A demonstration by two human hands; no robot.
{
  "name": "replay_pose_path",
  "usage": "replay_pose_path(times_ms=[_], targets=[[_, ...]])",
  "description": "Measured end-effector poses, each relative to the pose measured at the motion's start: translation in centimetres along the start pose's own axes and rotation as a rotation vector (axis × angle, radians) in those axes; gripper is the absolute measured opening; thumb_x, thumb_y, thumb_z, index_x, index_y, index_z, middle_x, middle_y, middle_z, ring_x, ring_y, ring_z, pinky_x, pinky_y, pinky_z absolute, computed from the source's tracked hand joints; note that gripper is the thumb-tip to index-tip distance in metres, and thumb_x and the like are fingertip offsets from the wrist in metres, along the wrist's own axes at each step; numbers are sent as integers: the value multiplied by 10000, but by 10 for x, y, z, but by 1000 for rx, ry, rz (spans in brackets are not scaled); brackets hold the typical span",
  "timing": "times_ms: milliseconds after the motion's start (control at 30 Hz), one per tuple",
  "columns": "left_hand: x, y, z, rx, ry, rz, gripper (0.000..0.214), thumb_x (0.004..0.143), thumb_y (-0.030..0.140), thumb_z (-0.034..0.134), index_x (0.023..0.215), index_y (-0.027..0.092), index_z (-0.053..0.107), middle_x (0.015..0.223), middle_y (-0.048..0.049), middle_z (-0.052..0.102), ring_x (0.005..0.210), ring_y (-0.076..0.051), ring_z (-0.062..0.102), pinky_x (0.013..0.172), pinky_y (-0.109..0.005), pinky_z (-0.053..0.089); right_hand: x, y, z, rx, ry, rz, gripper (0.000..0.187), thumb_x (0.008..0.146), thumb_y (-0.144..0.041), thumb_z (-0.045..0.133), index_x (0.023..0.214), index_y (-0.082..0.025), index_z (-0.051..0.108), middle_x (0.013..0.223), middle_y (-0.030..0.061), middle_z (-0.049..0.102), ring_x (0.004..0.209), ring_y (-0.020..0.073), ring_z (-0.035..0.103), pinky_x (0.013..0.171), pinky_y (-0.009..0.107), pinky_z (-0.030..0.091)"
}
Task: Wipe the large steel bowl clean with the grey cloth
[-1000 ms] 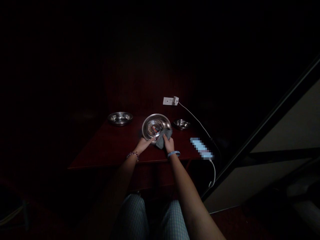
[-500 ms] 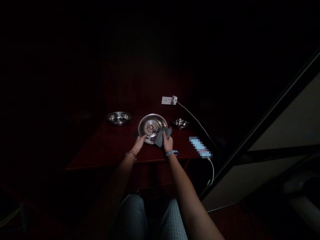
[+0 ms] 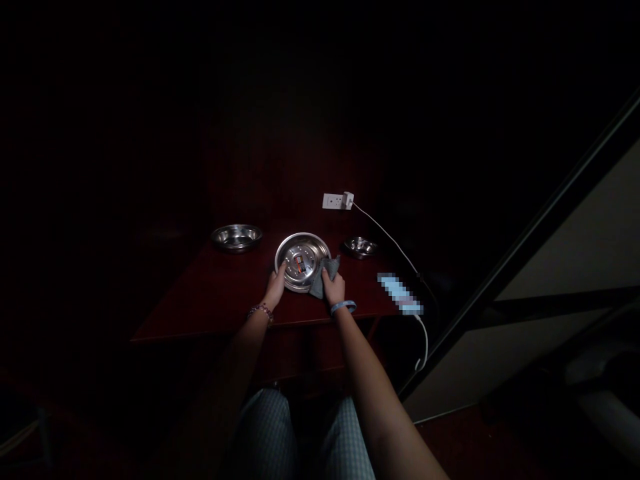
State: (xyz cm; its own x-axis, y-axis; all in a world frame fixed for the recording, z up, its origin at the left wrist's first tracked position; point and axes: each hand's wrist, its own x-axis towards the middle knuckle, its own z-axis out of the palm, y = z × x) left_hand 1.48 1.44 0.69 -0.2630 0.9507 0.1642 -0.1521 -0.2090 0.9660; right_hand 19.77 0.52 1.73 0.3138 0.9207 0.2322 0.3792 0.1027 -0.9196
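Observation:
A round stainless steel basin (image 3: 296,251) is tilted up toward me over the dark red table, a small orange and black label on its inner bottom. My left hand (image 3: 275,287) grips its lower left rim, with the thumb on the inside. In my right hand (image 3: 334,287) is a grey cloth (image 3: 319,284), pinched around the basin's right rim. The fingers behind the basin are hidden on both sides.
A second steel basin (image 3: 237,236) stands at the back left of the table (image 3: 210,300), and a smaller steel bowl (image 3: 360,247) at the back right. A blurred-out phone (image 3: 400,293) lies on the right, its white cable near a wall socket (image 3: 334,201) with a charger.
The basin has turned a little, its label now more upright, and has shifted slightly down and left. My left thumb lies further up inside it; the cloth has moved with the right rim.

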Motion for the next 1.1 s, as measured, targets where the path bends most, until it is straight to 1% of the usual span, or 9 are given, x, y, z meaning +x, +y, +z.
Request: replay_pose_path(times_ms=[100,233,333,500,633,733,867,933,1100], targets=[[-4,5,4,-19,70,-65,425,1026,441,552,1252,132,738,1269,-140,798,1337,-277,679,1216,-420,458,-1,-2,-1,-34,8,-6,350,959,-456,648,1013,-158,822,1065,169,831,1035,297,784,907,320,573],[-5,8,6,-42,64,-35,476,1046,434,501,1377,146,685,1440,-130,718,1415,-252,622,1238,-388,431,-3,-7,-3,-97,-26,11,392,980,-495,620,918,-169,830,967,162,829,979,310,789,861,326,569],[-2,7,4,-53,79,-24,508,1043,461,508,1431,166,648,1520,-124,661,1461,-241,580,1240,-375,427,-3,-8,-3,-95,-54,42,427,979,-520,615,846,-172,823,891,143,821,941,297,790,826,310,564],[-5,6,2,-110,44,-64,466,1019,441,561,1345,136,693,1421,-145,727,1363,-265,664,1203,-403,478,-1,-5,-3,-41,-50,60,434,950,-549,630,821,-180,819,871,131,822,935,290,793,826,311,571],[-9,7,2,-80,-19,-12,470,977,388,632,1372,138,682,1390,-146,744,1379,-292,652,1234,-440,443,0,-3,-2,26,-18,66,470,955,-560,579,825,-172,810,885,134,825,921,284,795,787,303,574],[-11,5,4,-59,-110,53,475,929,342,697,1365,154,691,1394,-148,740,1380,-318,651,1242,-457,432,0,-4,-3,68,6,75,472,956,-549,562,824,-167,804,876,126,825,908,275,794,769,286,569],[-10,1,10,23,-263,58,384,830,280,787,1184,133,771,1311,-160,776,1340,-356,675,1245,-472,421,-1,-5,-3,83,12,77,467,946,-565,573,814,-178,797,863,114,827,922,266,792,766,272,570],[-8,0,11,59,-259,46,346,803,242,784,1130,129,779,1292,-157,785,1340,-355,674,1254,-488,402,-1,-4,-2,66,8,61,478,938,-589,586,799,-181,792,855,119,825,919,272,791,774,280,573],[-4,-2,9,35,-165,18,314,787,201,737,1097,179,782,1213,-109,818,1319,-316,688,1263,-511,394,-1,-2,0,14,-46,24,469,946,-584,605,782,-185,790,868,135,826,907,278,798,792,291,566]])
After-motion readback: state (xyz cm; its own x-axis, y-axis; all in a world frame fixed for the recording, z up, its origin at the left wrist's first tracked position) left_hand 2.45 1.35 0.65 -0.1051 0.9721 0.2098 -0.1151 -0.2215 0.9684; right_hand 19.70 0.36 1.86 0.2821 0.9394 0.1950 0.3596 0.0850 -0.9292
